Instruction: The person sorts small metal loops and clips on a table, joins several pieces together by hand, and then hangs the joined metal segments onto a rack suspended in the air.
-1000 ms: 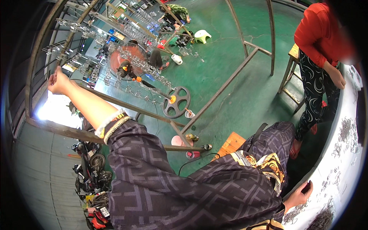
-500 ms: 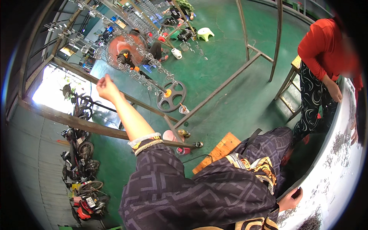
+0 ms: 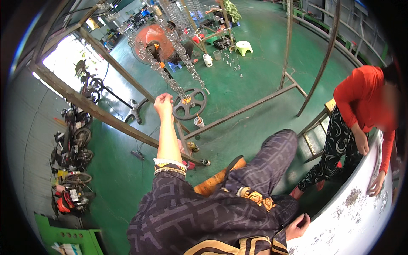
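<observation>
My left hand [image 3: 164, 106] is raised at the end of my outstretched arm, its fingers pinched together; anything between them is too small to make out. Just beyond it dangle strands of small, clear or shiny linked pieces [image 3: 192, 68], apart from the hand as far as I can see. Low at the right, my right hand [image 3: 297, 227] rests by the edge of a white table [image 3: 325, 231], fingers curled in, and what they may hold is hidden. Small dark bits [image 3: 353, 196] lie scattered in a heap on that table.
A brown metal frame [image 3: 106, 123] crosses before my left arm. Beyond stands a large orange fan [image 3: 155, 42] on a wheel-shaped base [image 3: 191, 104]. A co-worker in a red top [image 3: 361, 91] works at the table. Motorbikes [image 3: 74, 148] line the left wall; a plastic cup [image 3: 199, 122] is on the floor.
My view has turned, so the surroundings have shifted. My left hand has moved rightward in view, closer to the strands' lower ends. The co-worker's hand has shifted over the table.
</observation>
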Demonstrator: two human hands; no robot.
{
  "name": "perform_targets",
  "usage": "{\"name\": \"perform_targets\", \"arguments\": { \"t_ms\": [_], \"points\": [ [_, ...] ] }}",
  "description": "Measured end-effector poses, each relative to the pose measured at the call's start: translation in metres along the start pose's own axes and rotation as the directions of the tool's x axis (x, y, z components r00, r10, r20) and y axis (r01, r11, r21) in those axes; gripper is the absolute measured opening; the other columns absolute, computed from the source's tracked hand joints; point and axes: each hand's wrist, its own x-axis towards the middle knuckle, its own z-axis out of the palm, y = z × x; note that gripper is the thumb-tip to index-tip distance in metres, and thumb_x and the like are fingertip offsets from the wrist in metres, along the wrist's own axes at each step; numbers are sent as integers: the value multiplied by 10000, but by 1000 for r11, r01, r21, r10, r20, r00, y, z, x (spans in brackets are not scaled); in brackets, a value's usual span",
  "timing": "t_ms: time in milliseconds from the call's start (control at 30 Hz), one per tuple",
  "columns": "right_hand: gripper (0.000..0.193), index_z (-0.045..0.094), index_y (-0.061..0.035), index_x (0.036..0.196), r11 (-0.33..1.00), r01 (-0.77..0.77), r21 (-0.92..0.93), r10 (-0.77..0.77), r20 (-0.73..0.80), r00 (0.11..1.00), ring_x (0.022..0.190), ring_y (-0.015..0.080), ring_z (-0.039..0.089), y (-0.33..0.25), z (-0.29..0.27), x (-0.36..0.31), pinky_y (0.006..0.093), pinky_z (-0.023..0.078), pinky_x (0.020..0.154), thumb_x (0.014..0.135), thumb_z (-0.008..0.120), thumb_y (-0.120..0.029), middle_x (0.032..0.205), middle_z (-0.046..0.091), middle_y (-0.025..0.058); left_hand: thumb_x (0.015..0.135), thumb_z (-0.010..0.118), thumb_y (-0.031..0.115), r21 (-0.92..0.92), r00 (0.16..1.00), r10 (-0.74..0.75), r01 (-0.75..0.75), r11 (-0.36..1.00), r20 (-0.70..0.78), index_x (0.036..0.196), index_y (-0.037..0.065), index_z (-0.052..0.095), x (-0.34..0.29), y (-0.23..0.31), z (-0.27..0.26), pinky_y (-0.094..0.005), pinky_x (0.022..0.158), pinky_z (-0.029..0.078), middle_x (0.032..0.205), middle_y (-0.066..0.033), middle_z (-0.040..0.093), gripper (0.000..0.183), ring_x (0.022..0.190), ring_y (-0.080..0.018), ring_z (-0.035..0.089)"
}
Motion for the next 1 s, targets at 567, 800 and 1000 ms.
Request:
{"name": "perform_targets", "arguments": {
  "t_ms": [567, 800, 1000],
  "points": [
    [197, 648, 2, 945, 664, 246, 707, -745, 656, 124, 695, 178, 640, -287, 211, 42, 290, 497, 629, 756, 686, -36, 819, 653, 114, 839, 654, 44, 152, 969, 244, -248, 957, 47, 1021, -5, 660, 29, -50, -40, -252, 731, 494, 872, -69, 690, 189, 775, -110, 621],
    [325, 625, 10, 1076, 588, 206, 782, -798, 603, -9, 736, 208, 666, -347, 288, -13, 304, 524, 676, 772, 698, -80, 992, 672, 148, 824, 672, 22, 67, 966, 232, -241, 968, 116, 1046, -18, 647, 11, -35, -19, -243, 735, 497, 901, -67, 679, 227, 778, -105, 611],
    [388, 606, 8, 1125, 634, 210, 744, -769, 636, 65, 760, 194, 680, -370, 316, -46, 303, 522, 671, 764, 707, -93, 1036, 664, 156, 822, 686, 31, 50, 935, 297, -312, 949, 195, 981, -15, 660, 2, -28, 1, -226, 635, 476, 839, -52, 653, 167, 707, -77, 587]
  ]
}}
